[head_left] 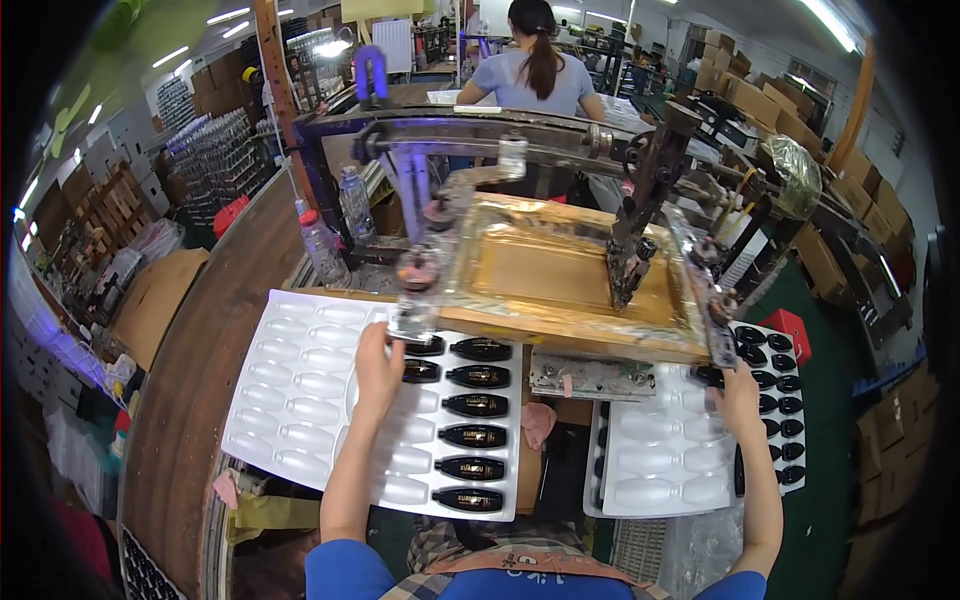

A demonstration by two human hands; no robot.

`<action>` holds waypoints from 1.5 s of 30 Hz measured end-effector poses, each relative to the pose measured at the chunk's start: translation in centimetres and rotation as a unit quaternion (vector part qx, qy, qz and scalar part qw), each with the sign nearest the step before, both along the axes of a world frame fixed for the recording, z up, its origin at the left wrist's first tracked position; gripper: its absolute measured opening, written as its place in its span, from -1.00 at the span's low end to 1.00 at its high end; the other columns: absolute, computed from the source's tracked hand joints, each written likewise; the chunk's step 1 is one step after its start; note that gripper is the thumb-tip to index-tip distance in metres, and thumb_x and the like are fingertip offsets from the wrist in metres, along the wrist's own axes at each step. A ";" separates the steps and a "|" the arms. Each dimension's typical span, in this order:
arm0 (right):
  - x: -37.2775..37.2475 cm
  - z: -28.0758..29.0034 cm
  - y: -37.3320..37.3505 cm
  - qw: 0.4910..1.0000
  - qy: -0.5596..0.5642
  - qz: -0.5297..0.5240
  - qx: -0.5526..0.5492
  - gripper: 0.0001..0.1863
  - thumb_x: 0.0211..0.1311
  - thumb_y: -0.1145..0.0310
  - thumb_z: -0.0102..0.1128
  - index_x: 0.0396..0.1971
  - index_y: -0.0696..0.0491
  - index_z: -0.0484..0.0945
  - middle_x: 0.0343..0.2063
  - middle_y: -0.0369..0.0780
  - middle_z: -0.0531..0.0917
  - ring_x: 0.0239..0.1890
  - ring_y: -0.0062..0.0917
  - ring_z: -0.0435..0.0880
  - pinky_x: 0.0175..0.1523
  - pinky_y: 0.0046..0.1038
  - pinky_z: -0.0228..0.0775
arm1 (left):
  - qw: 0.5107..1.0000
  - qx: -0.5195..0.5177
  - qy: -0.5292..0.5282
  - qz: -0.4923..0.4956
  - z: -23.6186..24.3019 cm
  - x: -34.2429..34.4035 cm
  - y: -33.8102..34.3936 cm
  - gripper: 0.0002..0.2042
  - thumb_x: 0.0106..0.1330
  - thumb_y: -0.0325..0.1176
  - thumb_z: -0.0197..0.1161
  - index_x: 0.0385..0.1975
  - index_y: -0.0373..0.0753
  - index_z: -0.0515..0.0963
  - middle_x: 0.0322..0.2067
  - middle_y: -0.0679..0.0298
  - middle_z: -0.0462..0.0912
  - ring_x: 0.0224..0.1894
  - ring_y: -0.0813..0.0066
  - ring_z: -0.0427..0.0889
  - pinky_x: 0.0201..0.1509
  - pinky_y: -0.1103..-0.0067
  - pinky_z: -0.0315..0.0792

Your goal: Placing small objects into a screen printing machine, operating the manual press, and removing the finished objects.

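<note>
My left hand (378, 372) is over the left white plastic tray (345, 450), closed beside a metal frame clamp (412, 318); what its fingers hold, if anything, I cannot make out. Next to it lies a black bottle-shaped piece (421, 371). Down the tray's right column run several glossy black pieces with gold print (474, 436). My right hand (738, 398) is closed at one end of a dark piece (708, 376), above the right white tray (655, 455). Between my hands, a wood-edged printing screen (560, 265) hangs blurred over a metal base (590, 375).
Farther right, another tray holds several black pieces (785, 405) beside a red box (790, 335). Plastic bottles (322, 248) stand left of the metal press frame (480, 130). A person (535, 70) sits beyond it, back turned. A pink cloth (537, 425) lies between the trays.
</note>
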State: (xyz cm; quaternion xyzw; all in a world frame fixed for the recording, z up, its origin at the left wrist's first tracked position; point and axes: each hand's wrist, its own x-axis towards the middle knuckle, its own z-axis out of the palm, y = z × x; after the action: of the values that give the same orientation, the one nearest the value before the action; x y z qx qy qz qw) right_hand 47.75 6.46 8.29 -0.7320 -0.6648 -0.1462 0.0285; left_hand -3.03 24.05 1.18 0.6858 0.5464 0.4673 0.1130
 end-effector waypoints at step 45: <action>-9.9 0.5 0.5 0.720 0.651 0.096 0.221 -0.52 0.10 0.59 0.03 0.05 0.26 0.17 -0.07 -0.21 0.40 -0.08 -0.60 0.41 -0.01 -0.63 0.23 | 0.981 -0.061 0.083 0.165 -4.0 -3.4 -5.0 -0.85 0.11 -0.37 0.15 -0.51 -0.35 0.46 -0.64 0.07 0.46 -0.51 0.14 0.44 -0.40 0.37 0.32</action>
State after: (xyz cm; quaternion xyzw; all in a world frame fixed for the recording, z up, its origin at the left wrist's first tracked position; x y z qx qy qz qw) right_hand 37.90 7.00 8.82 -0.5522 -0.4982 0.2271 0.6287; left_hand -6.41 19.04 -2.82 0.6146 0.6869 0.3867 0.0300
